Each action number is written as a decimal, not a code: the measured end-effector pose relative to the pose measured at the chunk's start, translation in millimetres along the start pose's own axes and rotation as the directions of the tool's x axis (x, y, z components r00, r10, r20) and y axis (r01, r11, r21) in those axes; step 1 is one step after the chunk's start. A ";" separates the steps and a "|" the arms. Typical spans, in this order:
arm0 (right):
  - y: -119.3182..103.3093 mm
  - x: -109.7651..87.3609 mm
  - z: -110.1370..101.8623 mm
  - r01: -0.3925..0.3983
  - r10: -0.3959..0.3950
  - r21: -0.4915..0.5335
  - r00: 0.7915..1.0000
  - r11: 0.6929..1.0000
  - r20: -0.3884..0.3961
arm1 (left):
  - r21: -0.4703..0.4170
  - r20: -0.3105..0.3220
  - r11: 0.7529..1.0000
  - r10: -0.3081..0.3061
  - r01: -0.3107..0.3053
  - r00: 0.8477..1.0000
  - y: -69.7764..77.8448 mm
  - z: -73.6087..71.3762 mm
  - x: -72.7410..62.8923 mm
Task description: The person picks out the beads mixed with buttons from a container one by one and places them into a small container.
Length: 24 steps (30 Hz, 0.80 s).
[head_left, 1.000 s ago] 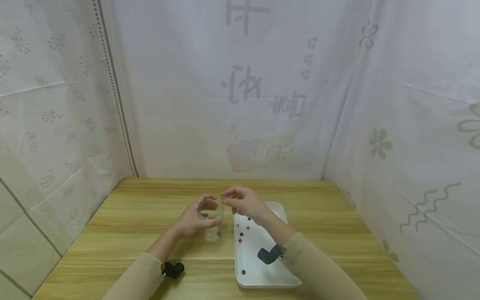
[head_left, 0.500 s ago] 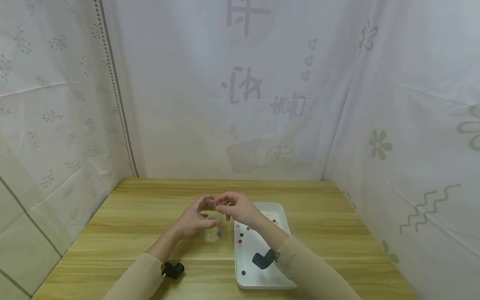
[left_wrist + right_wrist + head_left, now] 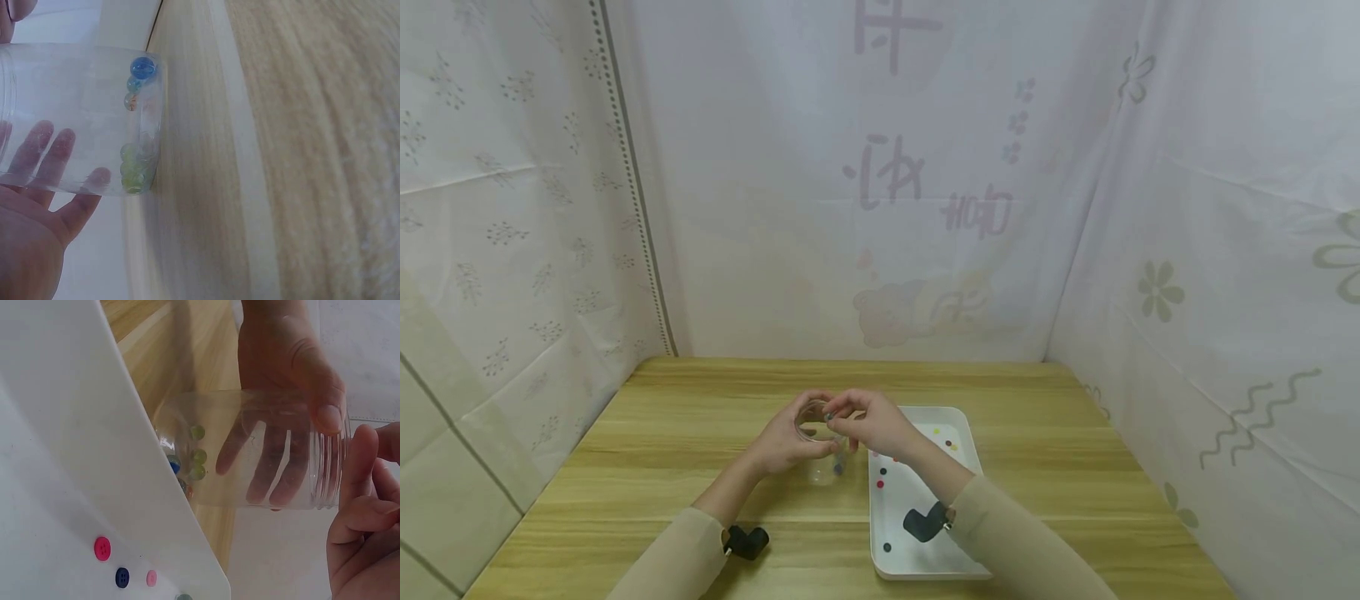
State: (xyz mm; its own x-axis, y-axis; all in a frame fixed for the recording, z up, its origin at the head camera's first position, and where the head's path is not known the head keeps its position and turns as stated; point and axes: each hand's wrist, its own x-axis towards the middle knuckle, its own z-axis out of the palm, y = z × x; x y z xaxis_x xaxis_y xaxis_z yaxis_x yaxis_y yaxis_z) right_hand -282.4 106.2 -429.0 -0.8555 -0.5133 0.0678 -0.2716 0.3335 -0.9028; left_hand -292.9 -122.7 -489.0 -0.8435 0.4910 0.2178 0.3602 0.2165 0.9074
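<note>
My left hand [image 3: 784, 440] holds a clear plastic jar [image 3: 75, 106] upright on the wooden table, fingers and thumb around its upper part. Glass marbles lie at the jar's bottom: a blue marble [image 3: 143, 68], yellow-green marbles [image 3: 198, 456] and a few others. At the jar's mouth, my right hand [image 3: 880, 427] pinches a small greyish-green marble [image 3: 829, 416] between thumb and fingertips, low over the rim. In the right wrist view the right fingers [image 3: 361, 456] show right beside the threaded rim, and the pinched marble is hidden there.
A white tray [image 3: 917, 562] stands to the right of the jar, partly under the right forearm. Several buttons lie in it, among them a bright pink button [image 3: 102, 549], a navy button [image 3: 122, 577] and a yellow button [image 3: 936, 432]. Printed curtains [image 3: 760, 208] enclose the table.
My right hand has moved left and slightly down, bringing the marble from beside the rim to over the jar's mouth. The left hand and jar have stayed in place.
</note>
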 end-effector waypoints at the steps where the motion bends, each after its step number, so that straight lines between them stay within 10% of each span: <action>1: -0.2 0.1 0.4 0.002 -0.002 -0.006 1.000 1.000 0.000 | 0.002 0.003 1.000 0.002 -0.002 1.000 0.0 0.0 -0.1; 24: 17.7 -1.8 -27.6 -0.024 0.016 -0.060 0.993 0.998 -0.117 | -0.030 -0.020 0.999 -0.044 0.044 0.999 0.9 -0.3 -0.1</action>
State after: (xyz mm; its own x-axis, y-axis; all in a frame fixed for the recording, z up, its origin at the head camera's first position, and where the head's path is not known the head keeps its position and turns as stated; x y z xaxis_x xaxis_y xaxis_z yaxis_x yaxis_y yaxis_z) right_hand -297.8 134.9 -433.3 -0.9054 -0.4121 0.1021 -0.2775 0.3926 -0.8768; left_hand -292.6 -122.8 -488.1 -0.8663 0.4643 0.1844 0.3111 0.2126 0.9263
